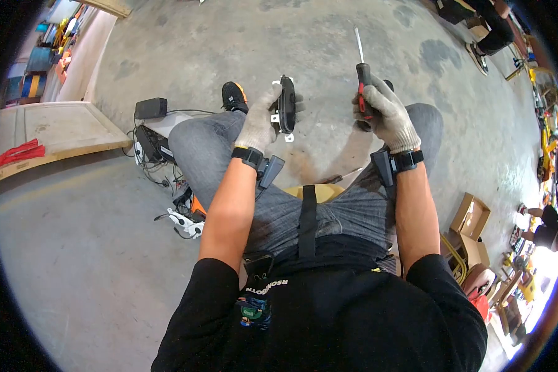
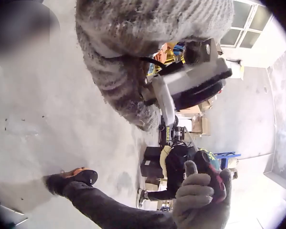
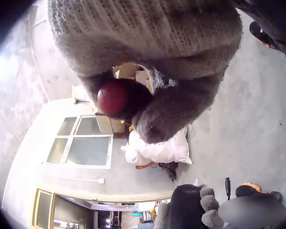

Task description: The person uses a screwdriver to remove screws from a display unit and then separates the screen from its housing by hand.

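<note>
1. Screwdriver (image 1: 364, 73) is sitting in the gloved right hand (image 1: 387, 116), whose fingers are curling round its red-and-black handle.
2. Its blade is pointing away from the wearer, its long axis leaning slightly left in the head view.
3. Fingers of the gloved left hand (image 1: 259, 124) are pinching a black part (image 1: 287, 105) with silver tabs; its long axis is running nearly parallel to the screwdriver's, well apart from it.
4. Both hands are hovering above the concrete floor (image 1: 248, 37), near the wearer's knees.
5. Farther out, a black box (image 1: 150, 108) is lying left, a cardboard box (image 1: 471, 217) right.
</note>
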Available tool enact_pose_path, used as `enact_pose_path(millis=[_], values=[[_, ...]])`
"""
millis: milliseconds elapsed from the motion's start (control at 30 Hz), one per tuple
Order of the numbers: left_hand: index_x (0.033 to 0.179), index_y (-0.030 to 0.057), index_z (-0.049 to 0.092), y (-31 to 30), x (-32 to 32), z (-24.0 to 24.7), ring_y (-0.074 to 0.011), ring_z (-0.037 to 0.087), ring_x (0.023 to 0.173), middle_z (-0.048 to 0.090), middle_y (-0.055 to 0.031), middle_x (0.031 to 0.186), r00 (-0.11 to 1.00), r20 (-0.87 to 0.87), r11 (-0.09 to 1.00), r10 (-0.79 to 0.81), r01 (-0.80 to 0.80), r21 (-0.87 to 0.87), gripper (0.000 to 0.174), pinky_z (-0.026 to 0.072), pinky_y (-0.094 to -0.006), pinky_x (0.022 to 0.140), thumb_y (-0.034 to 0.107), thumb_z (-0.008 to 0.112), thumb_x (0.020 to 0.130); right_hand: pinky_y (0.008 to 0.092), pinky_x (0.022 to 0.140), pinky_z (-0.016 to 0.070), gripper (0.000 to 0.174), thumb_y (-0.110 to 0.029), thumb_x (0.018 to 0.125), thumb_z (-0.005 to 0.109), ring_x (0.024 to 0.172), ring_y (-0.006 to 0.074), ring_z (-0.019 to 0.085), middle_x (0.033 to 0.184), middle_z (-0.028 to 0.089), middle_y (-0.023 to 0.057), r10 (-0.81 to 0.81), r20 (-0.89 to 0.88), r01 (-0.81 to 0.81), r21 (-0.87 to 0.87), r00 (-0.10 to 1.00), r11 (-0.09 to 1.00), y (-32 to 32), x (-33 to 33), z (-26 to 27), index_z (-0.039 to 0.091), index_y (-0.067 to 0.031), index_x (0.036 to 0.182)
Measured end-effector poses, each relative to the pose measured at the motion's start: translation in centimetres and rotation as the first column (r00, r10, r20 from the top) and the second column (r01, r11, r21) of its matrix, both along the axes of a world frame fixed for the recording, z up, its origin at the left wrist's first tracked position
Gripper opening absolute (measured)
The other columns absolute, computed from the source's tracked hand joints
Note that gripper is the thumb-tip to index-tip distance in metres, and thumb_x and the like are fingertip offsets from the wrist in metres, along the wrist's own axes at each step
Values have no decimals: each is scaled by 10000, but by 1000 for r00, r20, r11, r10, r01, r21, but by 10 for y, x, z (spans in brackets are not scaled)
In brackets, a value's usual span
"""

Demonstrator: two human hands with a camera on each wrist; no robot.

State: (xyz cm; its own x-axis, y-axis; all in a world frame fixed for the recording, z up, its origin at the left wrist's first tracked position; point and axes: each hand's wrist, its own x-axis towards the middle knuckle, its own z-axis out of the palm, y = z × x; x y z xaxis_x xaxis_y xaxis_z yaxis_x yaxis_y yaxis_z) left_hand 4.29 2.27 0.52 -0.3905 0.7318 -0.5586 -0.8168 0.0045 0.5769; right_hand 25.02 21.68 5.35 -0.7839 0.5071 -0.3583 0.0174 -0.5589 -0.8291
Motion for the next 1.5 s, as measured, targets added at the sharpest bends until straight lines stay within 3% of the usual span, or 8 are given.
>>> enact_pose_path(millis=[33,233,400,567,1067,1267,1333,1500], values=[[1293,-6,600,0,0,0,-317,740,986,719,-210,1123,1000,7,1000,17,-18,17,446,641,-438,809,366,545,1053,362,820,576,465,-210,959,709,895,186,647,1069,637,102,3,-29,-3,-14,1000,1000,-1,-2,2,525,7,1326],[1300,-3,596,-1,5,6,-333,737,973,715,-218,1101,995,103,996,12,-21,89,559,643,-459,819,489,477,1064,362,845,584,445,-182,929,740,896,177,650,1030,629,71,-20,32,19,26,999,999,-5,-4,0,558,24,1280],[1248,-16,617,2,9,-4,-349,746,851,724,-209,1035,955,271,981,-120,72,180,732,649,-491,807,656,433,1024,311,762,578,474,-240,914,771,794,136,635,941,631,42,18,147,-37,129,989,991,-7,-9,0,599,27,1265],[1260,-42,604,7,14,-3,-371,741,887,719,-222,1050,965,243,990,-103,76,121,738,638,-528,843,628,373,1052,247,667,515,439,-233,908,748,725,89,606,914,634,-1,98,229,-157,256,968,954,-16,-14,-1,636,19,1250],[1233,-62,617,3,9,-15,-391,745,888,727,-262,1054,947,240,969,-212,173,176,718,638,-499,789,579,339,1069,266,742,542,470,-278,902,747,828,110,628,1027,673,51,128,302,-235,354,945,905,-19,-18,2,654,14,1258],[1240,-60,614,5,10,-11,-395,743,891,728,-257,1047,956,212,973,-205,175,151,734,634,-508,810,590,317,1072,269,704,538,479,-289,901,750,783,110,640,986,680,43,141,337,-265,358,931,895,-18,-18,4,650,20,1253],[1233,-40,614,6,12,-7,-353,742,892,726,-230,1033,958,194,973,-210,187,134,785,643,-463,796,627,233,1074,270,692,536,481,-292,901,750,768,111,642,977,681,42,137,328,-260,365,934,894,-18,-18,-1,649,24,1249],[1227,-27,617,12,22,3,-323,736,906,719,-208,1039,977,194,996,-86,78,46,719,630,-454,863,592,279,1087,258,637,533,475,-299,900,749,738,103,641,947,686,44,143,378,-291,372,915,881,-18,-19,1,650,30,1227]])
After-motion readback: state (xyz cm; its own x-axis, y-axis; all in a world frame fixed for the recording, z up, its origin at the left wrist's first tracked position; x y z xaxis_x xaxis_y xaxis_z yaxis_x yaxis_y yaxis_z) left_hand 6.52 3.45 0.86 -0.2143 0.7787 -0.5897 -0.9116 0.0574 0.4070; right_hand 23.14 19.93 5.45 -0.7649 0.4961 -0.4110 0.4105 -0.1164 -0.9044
